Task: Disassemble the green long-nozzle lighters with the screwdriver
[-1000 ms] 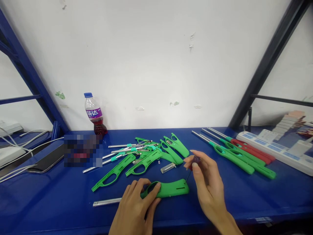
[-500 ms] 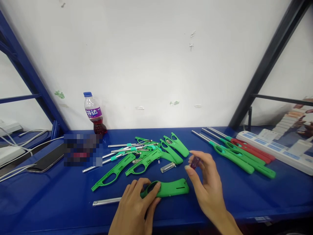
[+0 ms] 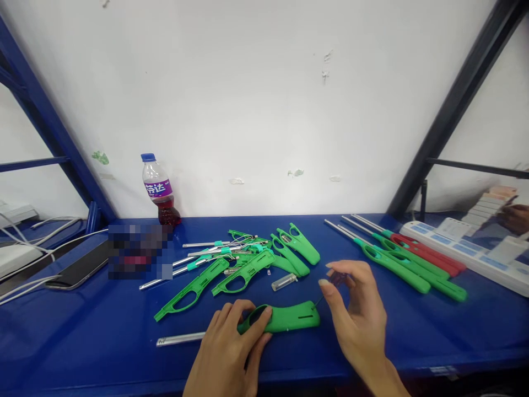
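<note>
My left hand [image 3: 231, 347] grips a green long-necked gas lighter [image 3: 293, 318] by its trigger loop and presses it on the blue table; the metal tube points left. In my right hand [image 3: 357, 317], thumb and fingers pinch the purple see-through handle of a small screwdriver [image 3: 339, 278]. Its thin shaft slants down to the right end of the lighter's handle; the tip is too small to make out. Behind lie green lighter shell halves [image 3: 198, 289], metal tubes with wires [image 3: 210, 251] and a clear fuel tank [image 3: 284, 282].
Whole green lighters [image 3: 397, 267] and red ones [image 3: 430, 253] lie at the right beside a white power strip [image 3: 467, 256]. A soda bottle [image 3: 159, 190] stands against the wall; a phone [image 3: 78, 267] with white cables lies left. Another person's hand [image 3: 514, 218] shows far right.
My right hand and the screwdriver handle have tilted slightly to the right, with the fingers shifted on the handle. My left hand and the lighter stay put.
</note>
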Tool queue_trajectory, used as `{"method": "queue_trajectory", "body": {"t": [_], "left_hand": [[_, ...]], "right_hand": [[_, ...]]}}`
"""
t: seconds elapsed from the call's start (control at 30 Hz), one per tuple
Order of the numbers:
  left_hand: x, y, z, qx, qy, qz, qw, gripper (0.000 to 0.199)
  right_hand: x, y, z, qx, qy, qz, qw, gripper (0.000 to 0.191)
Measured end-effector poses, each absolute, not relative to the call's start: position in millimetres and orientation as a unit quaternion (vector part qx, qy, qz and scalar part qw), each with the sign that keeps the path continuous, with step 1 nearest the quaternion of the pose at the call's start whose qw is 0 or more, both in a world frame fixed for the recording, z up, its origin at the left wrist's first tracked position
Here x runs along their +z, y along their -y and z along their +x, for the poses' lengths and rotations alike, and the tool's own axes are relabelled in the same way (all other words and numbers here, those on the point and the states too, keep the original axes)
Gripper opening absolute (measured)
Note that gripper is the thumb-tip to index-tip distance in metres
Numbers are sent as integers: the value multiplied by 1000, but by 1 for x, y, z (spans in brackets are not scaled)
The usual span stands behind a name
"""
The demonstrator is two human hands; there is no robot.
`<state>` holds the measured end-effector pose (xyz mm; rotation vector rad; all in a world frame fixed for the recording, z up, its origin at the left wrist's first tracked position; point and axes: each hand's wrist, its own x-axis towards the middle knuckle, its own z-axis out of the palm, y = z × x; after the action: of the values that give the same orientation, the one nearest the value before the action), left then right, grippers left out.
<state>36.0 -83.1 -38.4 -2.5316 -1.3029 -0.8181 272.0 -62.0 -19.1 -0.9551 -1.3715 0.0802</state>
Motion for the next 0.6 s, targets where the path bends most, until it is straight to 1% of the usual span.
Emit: {"method": "queue_trajectory", "body": {"t": [0.07,0.23,0.33,0.47,0.6], "left_hand": [[-39,83,36,-272,438,-852,93,40],[-39,83,35,-272,442,-850,92,39],[-39,84,36,-267,445,-850,91,40],[-39,83,36,-260,446,-851,95,39],[-38,84,36,-257,445,-853,88,39]], "right_hand": [[-19,62,272,37,599,-433,673,28],[-20,65,270,49,627,-422,652,41],[-20,65,270,52,627,-422,653,39],[-18,63,270,18,614,-428,663,32],[-17,64,270,38,613,-434,659,40]]}}
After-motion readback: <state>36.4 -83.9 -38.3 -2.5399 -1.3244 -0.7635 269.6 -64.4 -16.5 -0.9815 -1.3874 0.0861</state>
